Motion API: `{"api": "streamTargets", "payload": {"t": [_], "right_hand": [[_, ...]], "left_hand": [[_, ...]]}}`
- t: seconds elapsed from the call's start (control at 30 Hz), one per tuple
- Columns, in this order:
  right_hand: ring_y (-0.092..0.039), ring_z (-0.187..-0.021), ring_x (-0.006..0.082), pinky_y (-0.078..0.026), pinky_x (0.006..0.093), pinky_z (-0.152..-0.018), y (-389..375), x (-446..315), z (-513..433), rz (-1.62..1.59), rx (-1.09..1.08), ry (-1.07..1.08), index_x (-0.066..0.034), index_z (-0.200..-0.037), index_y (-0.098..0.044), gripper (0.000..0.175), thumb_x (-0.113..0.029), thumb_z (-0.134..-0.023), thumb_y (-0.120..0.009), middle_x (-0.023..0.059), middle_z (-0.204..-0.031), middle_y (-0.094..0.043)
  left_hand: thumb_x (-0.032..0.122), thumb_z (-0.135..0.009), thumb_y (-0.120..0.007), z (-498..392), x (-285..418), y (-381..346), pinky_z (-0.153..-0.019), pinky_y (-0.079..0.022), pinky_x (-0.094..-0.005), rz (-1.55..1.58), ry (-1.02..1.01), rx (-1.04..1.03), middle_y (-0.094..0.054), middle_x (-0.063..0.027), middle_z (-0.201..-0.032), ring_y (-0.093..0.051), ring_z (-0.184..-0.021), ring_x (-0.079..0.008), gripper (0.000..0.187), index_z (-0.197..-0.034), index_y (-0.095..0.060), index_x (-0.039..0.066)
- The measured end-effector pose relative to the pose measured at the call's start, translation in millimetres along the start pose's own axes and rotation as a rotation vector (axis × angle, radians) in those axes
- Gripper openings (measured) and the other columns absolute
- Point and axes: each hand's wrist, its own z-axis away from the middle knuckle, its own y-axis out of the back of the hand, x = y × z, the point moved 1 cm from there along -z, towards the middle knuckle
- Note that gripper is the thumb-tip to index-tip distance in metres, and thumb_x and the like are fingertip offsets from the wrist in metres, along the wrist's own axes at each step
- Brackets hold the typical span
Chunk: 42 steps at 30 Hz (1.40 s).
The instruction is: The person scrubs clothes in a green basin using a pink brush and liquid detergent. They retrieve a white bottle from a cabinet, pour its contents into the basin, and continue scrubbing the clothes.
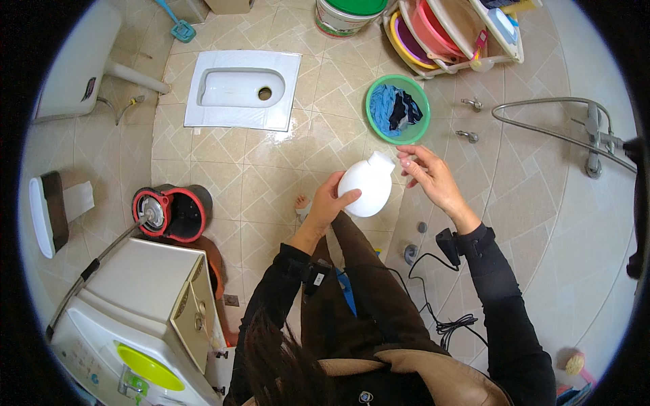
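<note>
A white plastic bottle [364, 189] with a white cap is in my left hand [330, 200], whose fingers and thumb grip its side. To the right of the cap, my right hand [426, 175] is raised with its fingers slightly bent and apart, holding nothing. Just beyond that hand, a green plastic basin [427, 117] stands on the tiled floor, with light blue cloth [384, 106] and dark cloth [403, 110] inside it.
A squat toilet [293, 91] is set in the floor ahead. Stacked basins on a rack [429, 75] and a lidded bucket [337, 23] stand beyond. At left are a mop bucket [203, 208] and a cabinet [147, 279]. A black cable [429, 304] hangs by my right leg.
</note>
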Motion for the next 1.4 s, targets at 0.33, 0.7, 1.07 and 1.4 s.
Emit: {"api": "streamTargets", "payload": {"t": [0.33,0.7,1.07,1.4], "right_hand": [[-0.05,-0.084,0.0092,-0.043,0.0225,-0.071,24,-11,1,-0.05,-0.359,0.249,-0.0111,-0.118,-0.056,0.041,-0.012,-0.078,-0.065,0.0031,-0.115,-0.053],[-0.055,-0.051,0.0122,-0.044,0.0266,-0.044,34,37,-3,0.114,-0.013,-0.363,0.0023,-0.094,-0.063,0.038,-0.032,-0.079,-0.065,0.0086,-0.069,-0.061],[-0.054,-0.045,0.0134,-0.044,0.0262,-0.04,38,61,-8,0.127,-0.009,-0.428,0.003,-0.083,-0.066,0.045,-0.041,-0.076,-0.065,0.0082,-0.062,-0.06],[-0.046,-0.041,0.0084,-0.036,0.0225,-0.037,35,65,-6,0.114,0.021,-0.426,0.0022,-0.076,-0.063,0.041,-0.038,-0.08,-0.063,0.001,-0.051,-0.049]], "left_hand": [[0.041,-0.091,-0.044,-17,-24,-10,-0.082,-0.044,-0.0285,0.279,0.301,-0.426,-0.058,-0.0054,-0.109,-0.055,-0.097,-0.0132,0.048,-0.121,-0.047,0.003],[0.05,-0.09,-0.036,-79,-130,-2,-0.101,-0.027,-0.0381,0.007,0.052,-0.509,-0.04,-0.0082,-0.131,-0.034,-0.124,-0.0202,0.058,-0.133,-0.036,0.011],[0.022,-0.08,-0.065,-32,-37,-36,-0.097,-0.032,-0.0331,0.064,0.205,-0.263,-0.05,-0.0078,-0.119,-0.047,-0.11,-0.0169,0.059,-0.129,-0.039,0.004],[0.025,-0.081,-0.064,-31,-40,-38,-0.097,-0.031,-0.0317,0.089,0.239,-0.276,-0.051,-0.0075,-0.117,-0.045,-0.111,-0.016,0.054,-0.126,-0.043,0.003]]}}
